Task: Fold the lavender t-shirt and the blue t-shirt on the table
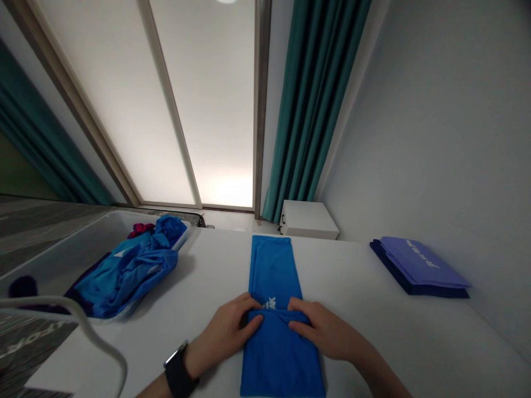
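Note:
A blue garment (274, 265), folded into a long narrow strip, lies on the white table in front of me. White lettering shows near its middle, partly covered by a folded-over edge. My left hand (232, 320), with a dark watch on the wrist, pinches that edge at its left side between thumb and fingers. On the opposite side, my right hand (321, 329) grips the same edge in a similar pinch. The near half of the cloth lies flat between my forearms.
A white plastic tub (53, 254) at the left holds rumpled blue clothes (128, 265) and a red piece. Folded purple and navy garments (423, 262) are stacked on the white table (365, 354) at the right. A pale curved tube (95, 337) crosses the lower left. Beyond stands a white cabinet (309, 218).

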Action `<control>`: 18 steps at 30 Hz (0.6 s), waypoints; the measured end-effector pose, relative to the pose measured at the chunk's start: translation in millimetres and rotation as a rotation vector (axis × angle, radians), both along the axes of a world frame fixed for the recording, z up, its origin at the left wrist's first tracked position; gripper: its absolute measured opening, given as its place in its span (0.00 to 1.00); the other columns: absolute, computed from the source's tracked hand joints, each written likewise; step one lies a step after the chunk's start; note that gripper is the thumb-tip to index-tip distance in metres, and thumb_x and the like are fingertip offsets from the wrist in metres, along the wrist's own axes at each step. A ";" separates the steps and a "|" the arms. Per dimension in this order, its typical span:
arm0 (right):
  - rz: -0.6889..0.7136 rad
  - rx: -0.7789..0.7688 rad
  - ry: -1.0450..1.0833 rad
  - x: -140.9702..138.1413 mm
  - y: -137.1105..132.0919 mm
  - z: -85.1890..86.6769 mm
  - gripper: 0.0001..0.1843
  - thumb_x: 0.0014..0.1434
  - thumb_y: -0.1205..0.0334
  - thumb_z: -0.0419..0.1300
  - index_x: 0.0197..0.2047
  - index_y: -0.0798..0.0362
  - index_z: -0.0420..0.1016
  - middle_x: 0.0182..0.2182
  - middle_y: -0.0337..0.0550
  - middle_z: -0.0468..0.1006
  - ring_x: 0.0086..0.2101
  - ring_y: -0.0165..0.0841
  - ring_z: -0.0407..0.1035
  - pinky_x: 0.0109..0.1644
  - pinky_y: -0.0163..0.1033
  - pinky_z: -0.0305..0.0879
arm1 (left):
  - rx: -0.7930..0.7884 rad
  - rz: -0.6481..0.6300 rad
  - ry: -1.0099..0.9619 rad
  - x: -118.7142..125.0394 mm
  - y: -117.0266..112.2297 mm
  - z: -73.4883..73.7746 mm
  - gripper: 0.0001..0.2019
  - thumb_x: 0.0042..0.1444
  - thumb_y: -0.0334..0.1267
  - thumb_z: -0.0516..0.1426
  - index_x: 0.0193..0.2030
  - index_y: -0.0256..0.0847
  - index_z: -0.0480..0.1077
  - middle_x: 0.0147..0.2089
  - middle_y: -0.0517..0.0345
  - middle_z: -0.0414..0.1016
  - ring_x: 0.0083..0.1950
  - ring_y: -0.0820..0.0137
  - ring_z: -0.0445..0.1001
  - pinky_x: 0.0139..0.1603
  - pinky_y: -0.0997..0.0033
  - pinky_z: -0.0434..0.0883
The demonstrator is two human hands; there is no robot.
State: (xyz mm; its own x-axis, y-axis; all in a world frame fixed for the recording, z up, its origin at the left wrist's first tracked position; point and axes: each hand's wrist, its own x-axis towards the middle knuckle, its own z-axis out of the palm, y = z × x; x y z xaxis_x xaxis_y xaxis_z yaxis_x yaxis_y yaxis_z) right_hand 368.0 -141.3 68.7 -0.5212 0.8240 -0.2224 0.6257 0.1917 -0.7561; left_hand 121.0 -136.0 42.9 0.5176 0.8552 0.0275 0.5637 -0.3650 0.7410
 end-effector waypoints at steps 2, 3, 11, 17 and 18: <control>-0.020 0.002 0.017 0.9 1.7 1.6 0.08 0.63 0.56 0.53 0.35 0.50 0.66 0.33 0.35 0.74 0.35 0.32 0.67 0.39 0.34 0.56 | 0.005 0.023 -0.001 0.0 -0.1 -0.6 0.11 0.65 0.43 0.50 0.38 0.42 0.70 0.41 0.56 0.74 0.42 0.67 0.72 0.45 0.71 0.67; -0.035 0.006 0.024 1.1 2.5 1.5 0.08 0.63 0.56 0.53 0.34 0.50 0.66 0.32 0.35 0.73 0.35 0.32 0.67 0.38 0.33 0.56 | 0.001 0.039 -0.006 0.2 0.1 -1.1 0.12 0.65 0.43 0.49 0.37 0.42 0.70 0.40 0.57 0.74 0.41 0.67 0.72 0.44 0.71 0.67; -0.253 0.090 -0.082 -8.5 9.6 -20.8 0.05 0.63 0.59 0.53 0.39 0.50 0.67 0.38 0.39 0.76 0.39 0.34 0.70 0.42 0.35 0.58 | -0.013 0.154 0.015 5.1 14.6 -7.2 0.12 0.64 0.42 0.50 0.44 0.41 0.72 0.40 0.55 0.77 0.36 0.66 0.73 0.39 0.69 0.67; -0.299 0.147 -0.252 -19.7 10.6 -33.5 0.09 0.66 0.57 0.50 0.42 0.50 0.69 0.39 0.43 0.78 0.40 0.36 0.72 0.42 0.36 0.58 | 0.060 0.146 0.091 7.0 19.9 -15.0 0.11 0.64 0.40 0.50 0.40 0.42 0.72 0.40 0.54 0.76 0.41 0.64 0.73 0.43 0.67 0.67; -0.299 0.161 -0.268 -21.0 10.4 -34.2 0.10 0.67 0.58 0.49 0.41 0.50 0.69 0.39 0.43 0.79 0.40 0.36 0.72 0.42 0.36 0.58 | 0.066 0.149 0.086 7.4 19.4 -15.5 0.11 0.64 0.40 0.49 0.39 0.42 0.71 0.41 0.54 0.76 0.41 0.64 0.73 0.43 0.67 0.67</control>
